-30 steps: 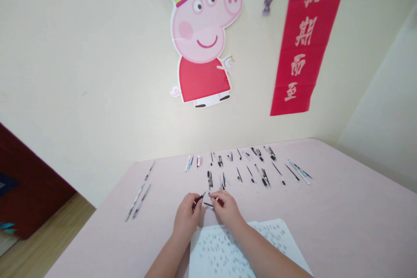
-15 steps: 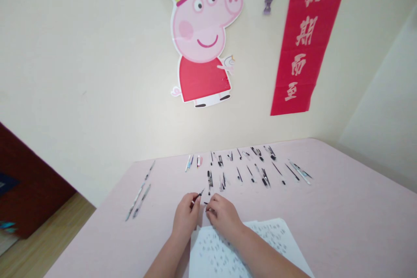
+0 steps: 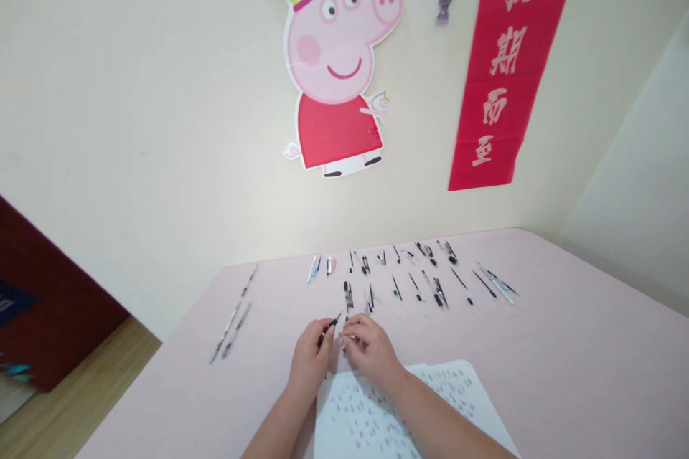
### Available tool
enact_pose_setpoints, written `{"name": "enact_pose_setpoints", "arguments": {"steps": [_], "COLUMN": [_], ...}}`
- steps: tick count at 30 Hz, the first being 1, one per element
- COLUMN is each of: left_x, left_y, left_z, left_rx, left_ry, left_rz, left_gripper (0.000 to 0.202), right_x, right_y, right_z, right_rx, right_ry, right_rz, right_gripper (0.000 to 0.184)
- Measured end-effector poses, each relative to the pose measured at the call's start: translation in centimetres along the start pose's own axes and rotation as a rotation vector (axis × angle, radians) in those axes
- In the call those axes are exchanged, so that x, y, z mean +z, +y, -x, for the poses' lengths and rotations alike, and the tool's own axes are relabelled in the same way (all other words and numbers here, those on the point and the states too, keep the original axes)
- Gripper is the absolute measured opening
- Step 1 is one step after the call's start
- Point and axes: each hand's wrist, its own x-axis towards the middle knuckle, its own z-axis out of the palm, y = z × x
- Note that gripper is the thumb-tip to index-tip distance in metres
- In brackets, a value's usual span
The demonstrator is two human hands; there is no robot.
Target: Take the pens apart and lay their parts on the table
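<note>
Near the middle of the table's front half, my left hand (image 3: 312,353) is closed around a dark pen (image 3: 334,322), its thin tip pointing up and to the right. Close beside it, my right hand (image 3: 370,348) has thumb and fingers pinched on a small dark piece, mostly covered by the fingers; its kind is too small to tell. A narrow gap separates the two hands. Under my right forearm lies a white sheet of paper (image 3: 371,430) with rows of handwriting. Just beyond my fingers are black pen parts (image 3: 348,294).
Two rows of pens and pen parts (image 3: 440,292) lie along the back of the pink table (image 3: 565,344). Several long pens (image 3: 235,330) lie at the left. A pig cutout (image 3: 339,86) and a red banner (image 3: 506,64) are on the wall behind.
My right hand has shifted slightly up, its fingers turned and straightened a little at the pinch. The pen in my left hand has moved a touch to the right.
</note>
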Motion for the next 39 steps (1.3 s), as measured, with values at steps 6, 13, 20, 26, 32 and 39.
{"name": "enact_pose_setpoints", "arguments": {"steps": [6, 13, 20, 26, 32, 39], "left_x": [0.2, 0.3, 0.0, -0.4, -0.8, -1.0], "left_y": [0.2, 0.1, 0.2, 0.1, 0.0, 0.3], "left_z": [0.2, 0.4, 0.5, 0.5, 0.4, 0.0], "left_rx": [0.035, 0.054, 0.059, 0.102, 0.116, 0.116], "left_ry": [-0.004, -0.014, -0.061, -0.096, -0.129, -0.022], "left_rz": [0.042, 0.032, -0.026, -0.071, -0.085, -0.004], "left_gripper": [0.029, 0.029, 0.029, 0.026, 0.027, 0.027], "right_x": [0.3, 0.3, -0.5, -1.5, -2.4, -3.2], "right_y": [1.1, 1.2, 1.5, 1.6, 2.0, 2.3], "right_z": [0.0, 0.0, -0.3, -0.4, -1.0, -1.6], "right_rx": [0.015, 0.031, 0.135, 0.172, 0.220, 0.278], "right_ry": [0.007, 0.049, 0.208, 0.403, 0.590, 0.671], "right_rz": [-0.242, -0.221, -0.296, -0.271, -0.295, -0.372], "right_gripper": [0.031, 0.031, 0.032, 0.033, 0.034, 0.039]}}
